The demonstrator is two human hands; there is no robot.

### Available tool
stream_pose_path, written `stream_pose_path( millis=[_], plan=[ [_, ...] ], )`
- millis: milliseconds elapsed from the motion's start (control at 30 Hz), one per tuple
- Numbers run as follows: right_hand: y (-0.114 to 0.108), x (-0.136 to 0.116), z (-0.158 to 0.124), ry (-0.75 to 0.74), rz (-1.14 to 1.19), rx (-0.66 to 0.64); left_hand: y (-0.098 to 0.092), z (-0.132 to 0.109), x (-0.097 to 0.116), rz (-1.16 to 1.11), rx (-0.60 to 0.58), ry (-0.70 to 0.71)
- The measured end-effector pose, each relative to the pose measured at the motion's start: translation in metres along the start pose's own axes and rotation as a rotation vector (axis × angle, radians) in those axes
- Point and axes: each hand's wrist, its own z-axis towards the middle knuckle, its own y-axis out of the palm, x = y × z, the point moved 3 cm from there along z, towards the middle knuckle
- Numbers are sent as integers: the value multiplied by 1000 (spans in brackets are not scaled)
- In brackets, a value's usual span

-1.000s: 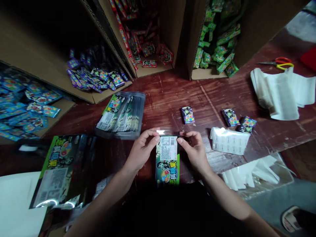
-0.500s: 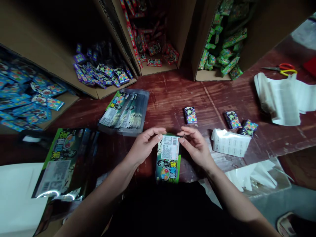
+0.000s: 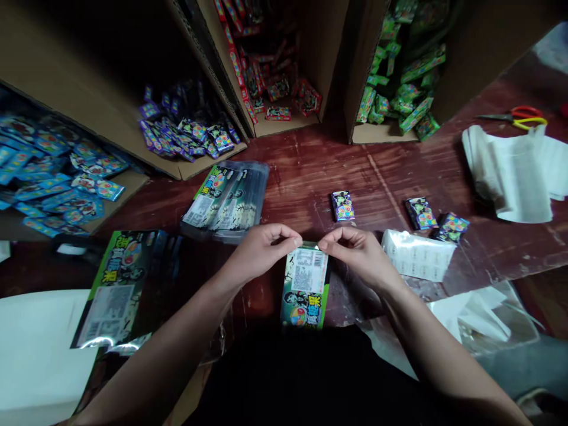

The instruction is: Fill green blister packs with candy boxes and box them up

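Note:
A narrow printed candy pouch (image 3: pixel 305 287) with a white barcode label and green lower half lies in front of me on the red-brown table (image 3: pixel 399 171). My left hand (image 3: pixel 261 251) pinches its top edge from the left with curled fingers. My right hand (image 3: pixel 357 251) pinches the same top edge from the right. The fingertips of both hands nearly meet over the pouch's mouth.
A stack of empty pouches (image 3: pixel 226 201) lies behind my left hand, a bigger stack (image 3: pixel 124 284) at the left. Three small candy packs (image 3: pixel 342 205) (image 3: pixel 419 213) (image 3: pixel 450 227) and a white sticker sheet (image 3: pixel 417 255) lie right. Cardboard boxes hold blue (image 3: pixel 53 183), purple (image 3: pixel 186 133), red (image 3: pixel 275 89), green (image 3: pixel 399 89) packs. Scissors (image 3: pixel 517 116) lie far right.
Both hands have closed in over the pouch's top edge, going from spread fingers holding its sides to a tight pinch. The clear flap seen earlier at the top no longer shows.

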Motion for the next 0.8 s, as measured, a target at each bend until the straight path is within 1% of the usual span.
stream_pose_path(
  millis=[100, 267, 367, 467, 533, 567, 633, 667, 700, 733, 767, 800],
  plan=[
    [-3, -1, -4, 5, -15, -38, -5, 1, -3, 6, -72, -37],
    [-4, 5, -8, -104, 83, -54, -13, 9, -2, 48, -78, -127],
    [-7, 12, -7, -160, 75, -50, -9, 16, 4, 136, -173, -73],
    [-19, 10, -11, -308, -91, -54, 0, 23, 6, 200, -238, 10],
    [-43, 2, -17, -437, -257, -8, 7, 29, 4, 241, -235, 17],
    [-61, -3, -22, -488, -359, 38, 9, 33, 2, 253, -237, 9],
    [-107, -11, -30, -538, -600, 148, 15, 40, -2, 259, -249, -20],
    [-133, -13, -33, -542, -739, 198, 18, 44, -2, 260, -256, -29],
    [-157, -15, -35, -525, -882, 218, 22, 48, -2, 261, -269, -31],
    [-179, -14, -36, -494, -1003, 173, 27, 52, -1, 265, -286, -22],
    [-197, -12, -34, -468, -1090, 99, 34, 57, 3, 269, -311, 1],
    [-210, -9, -32, -445, -1150, 15, 43, 61, 8, 269, -341, 43]
  ],
)
